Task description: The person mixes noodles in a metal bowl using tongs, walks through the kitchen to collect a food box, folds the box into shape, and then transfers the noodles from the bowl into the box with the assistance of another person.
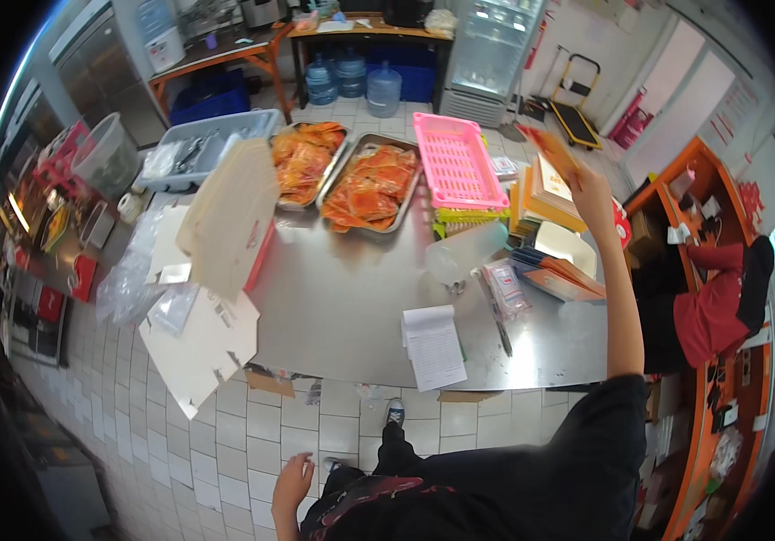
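My right hand (583,187) reaches over the far right of a steel table (333,304). It grips a flat orange-and-red piece (548,147), perhaps a folded paper bag or carton; blur hides which. Just below that hand are a stack of printed yellow-and-white cartons or bags (537,203) and a cream plastic container (566,247). My left hand (293,480) hangs by my side above the tiled floor, with loosely bent fingers and nothing visible in it.
Two metal trays of red-orange packed food (374,186) (306,159) stand near a pink basket (458,162). Stacked white cartons (229,223) lean at the left. A notepad (435,348) and a pen (502,331) lie in front. A person in red (712,304) is at orange shelves.
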`<state>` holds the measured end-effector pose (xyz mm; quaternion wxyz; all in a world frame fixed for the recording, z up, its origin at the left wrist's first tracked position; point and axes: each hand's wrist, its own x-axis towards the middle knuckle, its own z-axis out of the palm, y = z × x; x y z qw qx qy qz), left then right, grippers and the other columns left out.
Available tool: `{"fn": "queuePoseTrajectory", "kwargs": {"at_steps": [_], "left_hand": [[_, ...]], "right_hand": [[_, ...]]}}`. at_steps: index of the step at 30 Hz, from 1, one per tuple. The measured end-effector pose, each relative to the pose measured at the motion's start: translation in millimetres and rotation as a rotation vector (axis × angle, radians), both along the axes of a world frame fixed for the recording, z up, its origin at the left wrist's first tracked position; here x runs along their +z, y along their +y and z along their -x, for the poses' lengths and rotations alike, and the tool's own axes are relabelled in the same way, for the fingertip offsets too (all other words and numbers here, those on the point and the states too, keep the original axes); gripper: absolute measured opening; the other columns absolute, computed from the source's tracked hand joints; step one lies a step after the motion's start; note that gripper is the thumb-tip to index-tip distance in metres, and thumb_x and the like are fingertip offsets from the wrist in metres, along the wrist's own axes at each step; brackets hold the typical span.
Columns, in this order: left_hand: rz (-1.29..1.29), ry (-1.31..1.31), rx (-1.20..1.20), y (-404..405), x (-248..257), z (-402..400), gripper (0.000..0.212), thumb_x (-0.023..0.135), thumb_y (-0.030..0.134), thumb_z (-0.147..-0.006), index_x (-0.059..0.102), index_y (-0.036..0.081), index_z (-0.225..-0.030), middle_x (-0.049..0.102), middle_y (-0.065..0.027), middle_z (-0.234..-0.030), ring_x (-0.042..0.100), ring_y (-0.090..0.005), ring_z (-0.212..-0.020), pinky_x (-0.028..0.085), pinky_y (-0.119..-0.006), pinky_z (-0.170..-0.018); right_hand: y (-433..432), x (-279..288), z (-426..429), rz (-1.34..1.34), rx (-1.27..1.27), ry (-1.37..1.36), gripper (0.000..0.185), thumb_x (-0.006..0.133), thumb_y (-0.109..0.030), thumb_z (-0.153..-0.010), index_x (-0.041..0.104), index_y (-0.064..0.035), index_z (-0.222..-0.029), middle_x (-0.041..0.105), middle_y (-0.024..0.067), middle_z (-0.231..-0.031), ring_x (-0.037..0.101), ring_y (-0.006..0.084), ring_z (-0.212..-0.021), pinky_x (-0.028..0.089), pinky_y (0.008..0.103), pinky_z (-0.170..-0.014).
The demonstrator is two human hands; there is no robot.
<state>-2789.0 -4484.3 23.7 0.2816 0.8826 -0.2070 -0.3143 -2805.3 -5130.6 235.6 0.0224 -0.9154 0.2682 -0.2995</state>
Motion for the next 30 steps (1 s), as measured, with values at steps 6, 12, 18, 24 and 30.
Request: {"fn": "queuePoseTrajectory", "kwargs": {"at_steps": [6, 12, 18, 24, 30], "left_hand": [[0.402, -0.279, 0.145, -0.9, 94.7, -32.9, 0.026, 0.049, 0.012, -0.087, 0.052, 0.003, -0.111, 0.058, -0.0152, -0.103, 0.056, -0.0317, -0.096, 0.044, -0.036, -0.081], [0.759, -0.552, 0.265, 41.1, 183.8, -62.9, 0.088, 0.065, 0.020, -0.078, 0.004, -0.003, -0.137, 0.012, -0.0231, -0.140, 0.026, -0.0357, -0.127, 0.033, -0.041, -0.098], [1.153, -0.067, 0.698, 213.4, 164.2, -89.5, 0.088, 0.063, 0.004, -0.075, 0.003, 0.007, -0.139, 0.016, -0.0173, -0.141, 0.024, -0.0353, -0.129, 0.028, -0.046, -0.102], [0.180, -1.352, 0.482, 322.5, 141.3, -136.0, 0.069, 0.060, 0.000, -0.073, 0.031, 0.015, -0.134, 0.026, -0.0150, -0.138, 0.027, -0.0401, -0.126, 0.031, -0.053, -0.097], [0.015, -1.063, 0.615, 414.6, 134.1, -216.2, 0.043, 0.069, 0.011, -0.064, 0.058, 0.020, -0.104, 0.045, -0.0053, -0.123, 0.026, -0.0449, -0.124, 0.026, -0.058, -0.098]], "right_hand": [[245.7, 50.7, -38.9, -0.833, 0.494, -0.135, 0.033, 0.064, -0.025, -0.081, 0.058, 0.0026, -0.098, 0.062, 0.0037, -0.082, 0.054, 0.0073, -0.073, 0.044, 0.0240, -0.063], [506.6, 5.3, -62.3, -0.847, 0.852, 0.129, 0.026, 0.059, -0.014, -0.082, 0.056, 0.0008, -0.103, 0.062, 0.0143, -0.077, 0.063, 0.0179, -0.071, 0.047, 0.0309, -0.063], [665.6, -9.5, -95.0, -0.810, 1.089, 0.184, 0.029, 0.057, -0.013, -0.084, 0.051, 0.0003, -0.109, 0.060, 0.0178, -0.076, 0.062, 0.0308, -0.068, 0.047, 0.0329, -0.060], [757.9, -11.7, -165.2, -0.722, 1.226, 0.281, 0.026, 0.056, -0.014, -0.084, 0.052, 0.0006, -0.106, 0.059, 0.0150, -0.070, 0.059, 0.0263, -0.059, 0.043, 0.0315, -0.054], [868.7, -7.3, -265.3, -0.357, 1.462, 0.077, 0.019, 0.056, -0.008, -0.082, 0.056, 0.0003, -0.099, 0.058, 0.0168, -0.071, 0.057, 0.0324, -0.062, 0.044, 0.0333, -0.056]]}}
